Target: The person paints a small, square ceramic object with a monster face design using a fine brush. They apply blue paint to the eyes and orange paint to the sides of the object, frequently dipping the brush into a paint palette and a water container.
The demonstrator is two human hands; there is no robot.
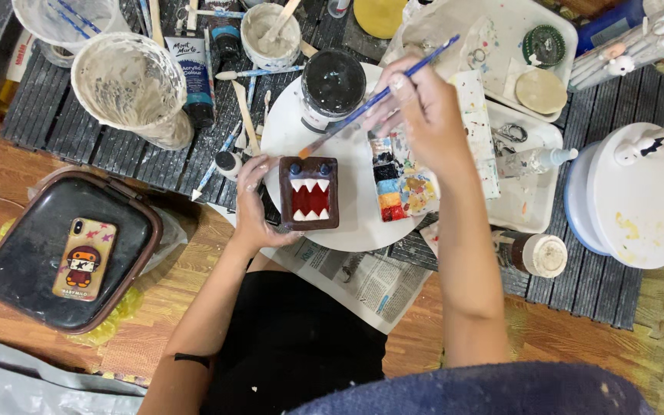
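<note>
head view: the brown monster box (310, 194), a square clay piece with a red mouth, white zigzag teeth and two dark blue eyes, sits on the near-left part of the white round board (359, 223), face up toward you, likely so the painted side stays reachable and flat. your left hand (253, 201) cups its left edge, fingers curled against the side, thumb near the top corner; it looks like a steadying hold, not a lift. your right hand (423, 115) is closed in a pinch on the blue-handled brush (378, 97), handle angled up and right, bristle tip down-left just above the box's top edge, apart from it as far as i can tell. right forearm comes straight up from you, wrist bent left over the board; left forearm comes in from lower left, elbow low.

just right of the box is the paint palette (400, 180) with blue, black, orange, red patches, close under the brush hand. the black-lidded jar (332, 86) stands at the board's far edge. newspaper (363, 280) lies under the board's near side. farther left, a dark tray (32, 261) holds a phone (84, 258).
</note>
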